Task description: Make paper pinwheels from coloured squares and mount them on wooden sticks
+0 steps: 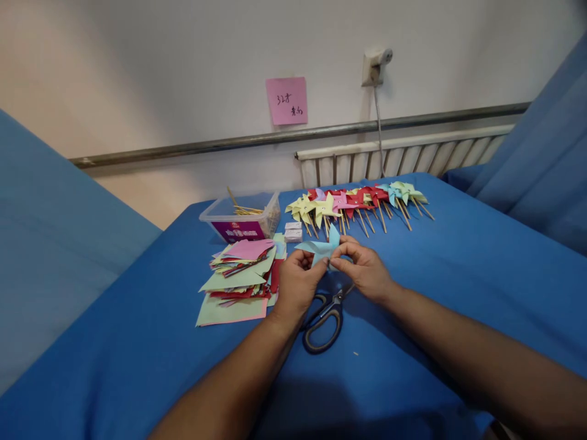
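My left hand (297,284) and my right hand (362,269) meet over the blue cloth and pinch a light blue paper pinwheel (321,246) between their fingertips. Both hands are closed on it, left from the left side, right from the right. Black-handled scissors (324,318) lie shut on the cloth just below my hands. A stack of coloured paper squares (238,278) sits to the left of my left hand.
A row of finished pinwheels on wooden sticks (358,205) lies behind my hands. A clear plastic box with sticks (243,217) stands at the back left, two small white boxes (293,231) beside it. A radiator (403,156) and wall are behind the blue-covered table (458,263).
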Demonstrator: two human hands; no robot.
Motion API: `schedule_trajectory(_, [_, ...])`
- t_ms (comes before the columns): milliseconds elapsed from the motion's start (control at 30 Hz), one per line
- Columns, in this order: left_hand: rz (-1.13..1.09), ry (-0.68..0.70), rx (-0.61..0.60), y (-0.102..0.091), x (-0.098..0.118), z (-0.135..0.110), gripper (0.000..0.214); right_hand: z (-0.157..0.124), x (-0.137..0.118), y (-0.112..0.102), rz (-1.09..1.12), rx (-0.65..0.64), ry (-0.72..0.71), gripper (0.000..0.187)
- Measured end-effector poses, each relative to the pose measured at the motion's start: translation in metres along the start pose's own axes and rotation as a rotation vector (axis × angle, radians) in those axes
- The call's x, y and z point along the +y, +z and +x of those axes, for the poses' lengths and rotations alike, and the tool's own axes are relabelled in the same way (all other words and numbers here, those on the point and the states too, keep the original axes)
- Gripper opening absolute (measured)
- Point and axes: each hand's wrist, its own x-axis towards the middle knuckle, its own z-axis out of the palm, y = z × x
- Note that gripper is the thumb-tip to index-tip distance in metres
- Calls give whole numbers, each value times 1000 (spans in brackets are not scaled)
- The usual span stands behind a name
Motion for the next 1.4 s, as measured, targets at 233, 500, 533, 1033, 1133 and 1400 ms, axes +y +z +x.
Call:
schedule_trajectory(233, [-39,-21,-44,1,5,-3,26,1,2,-4,15,-64,0,17])
schedule_trajectory(500, [-25,-15,-31,1,10,-5,24,1,2,-3,165,-89,7,18])
schedule_trajectory(533, [-20,-11,-29,1,11,-6,24,1,2,-3,172,-86,2,18])
schedule_trajectory(1033, [168,166,-39,1,18,-10,13,0,1,3,316,-18,55,20])
schedule_trajectory(1133, [200,193,-43,0,18,-10,11,-2,1,5,306,22,62,20])
schedule_trajectory(1400, [239,199,-46,0,16,-10,10,-3,-2,11,376,99,27,23])
